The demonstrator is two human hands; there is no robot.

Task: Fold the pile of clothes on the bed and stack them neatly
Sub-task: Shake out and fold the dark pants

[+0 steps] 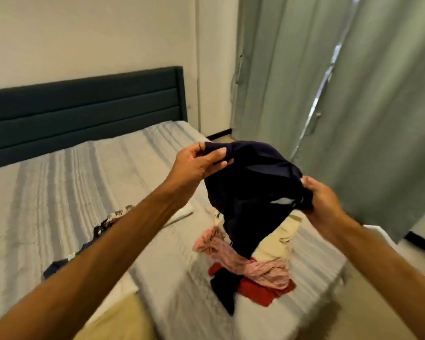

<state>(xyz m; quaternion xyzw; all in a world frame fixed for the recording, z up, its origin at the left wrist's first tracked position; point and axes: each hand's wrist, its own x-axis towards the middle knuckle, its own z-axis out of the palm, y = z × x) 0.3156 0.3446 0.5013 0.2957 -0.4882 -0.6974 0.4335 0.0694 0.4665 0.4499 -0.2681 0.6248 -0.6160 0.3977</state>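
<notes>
Fig.: nearest, left hand (196, 165) and right hand (322, 200) each pinch an upper edge of a dark navy garment (250, 192), held in the air above the unfolded pile (250, 271) (pink, red, cream, dark pcs) at the near corner of the bed (84, 192). Garment prob. light, soft, limp, w/ no stiffness; best gripped at seams or corners, spread taut. Beyond: headboard (84, 114), curtains (353, 94). No legible labels or writing.

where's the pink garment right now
In the head view the pink garment lies crumpled on the bed, right of centre, over a red garment and just below the dark garment held up in both hands.
</notes>
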